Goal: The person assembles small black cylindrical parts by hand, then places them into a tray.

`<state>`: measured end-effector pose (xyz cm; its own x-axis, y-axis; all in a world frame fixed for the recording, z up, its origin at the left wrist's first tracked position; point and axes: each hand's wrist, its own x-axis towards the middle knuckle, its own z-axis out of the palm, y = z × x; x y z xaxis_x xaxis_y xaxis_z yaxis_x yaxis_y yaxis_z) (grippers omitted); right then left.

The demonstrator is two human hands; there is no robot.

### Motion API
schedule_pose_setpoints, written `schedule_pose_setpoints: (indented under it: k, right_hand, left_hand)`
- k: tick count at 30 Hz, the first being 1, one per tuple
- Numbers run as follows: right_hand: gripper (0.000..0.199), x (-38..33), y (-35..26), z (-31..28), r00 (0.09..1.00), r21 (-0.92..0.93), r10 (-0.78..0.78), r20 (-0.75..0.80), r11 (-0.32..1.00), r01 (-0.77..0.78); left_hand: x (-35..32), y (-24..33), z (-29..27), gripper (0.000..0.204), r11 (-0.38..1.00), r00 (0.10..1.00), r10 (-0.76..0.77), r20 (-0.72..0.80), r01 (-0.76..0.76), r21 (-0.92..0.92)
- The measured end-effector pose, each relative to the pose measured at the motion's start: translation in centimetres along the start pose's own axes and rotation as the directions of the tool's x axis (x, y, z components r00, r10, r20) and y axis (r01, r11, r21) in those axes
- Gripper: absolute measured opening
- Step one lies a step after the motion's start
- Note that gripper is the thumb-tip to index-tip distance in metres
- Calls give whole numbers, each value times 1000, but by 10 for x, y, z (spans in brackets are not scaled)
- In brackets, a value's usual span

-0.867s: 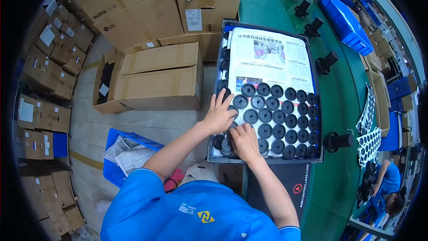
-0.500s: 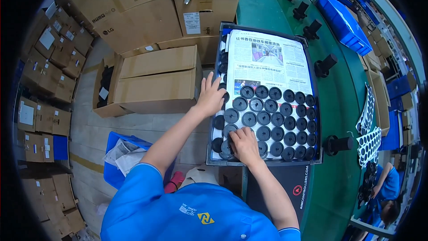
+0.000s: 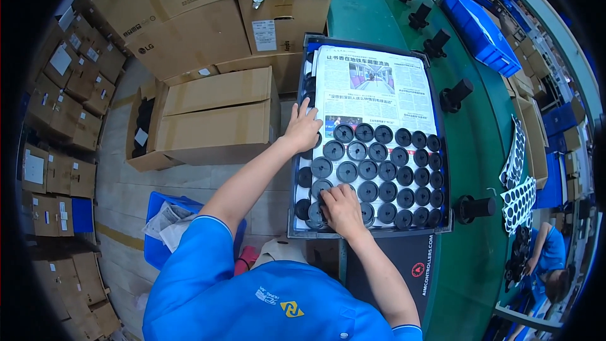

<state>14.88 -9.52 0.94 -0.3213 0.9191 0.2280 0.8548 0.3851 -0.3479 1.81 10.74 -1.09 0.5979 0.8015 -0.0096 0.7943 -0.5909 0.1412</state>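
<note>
A dark tray (image 3: pixel 445 151) lies on the green bench, lined with a sheet of newspaper (image 3: pixel 372 88). Rows of round black parts (image 3: pixel 379 173) cover the tray's near half on the paper. My left hand (image 3: pixel 303 127) rests with fingers spread on the tray's left edge, at the lower left corner of the uncovered newspaper. My right hand (image 3: pixel 341 205) lies on the black parts at the tray's near left corner, fingers curled over one or two of them; whether it grips one is hidden.
A green bench (image 3: pixel 486 170) carries black cylindrical fixtures (image 3: pixel 478 207) and a blue bin (image 3: pixel 480 31). Cardboard boxes (image 3: pixel 214 113) stand on the floor at left. A blue crate (image 3: pixel 161 240) with paper is near my legs. Another person (image 3: pixel 546 259) works at lower right.
My left hand has moved up and away from the black parts to the tray's left edge beside the newspaper. My right hand stays at the near left corner.
</note>
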Motion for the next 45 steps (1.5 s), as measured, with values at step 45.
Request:
schedule_pose_setpoints:
  k: [45]
  right_hand:
    - [32,-10,3,0,990,37,67,-128,997,-63]
  left_hand:
    - [-76,27,-5,50,977,994,91,53,-79,-198]
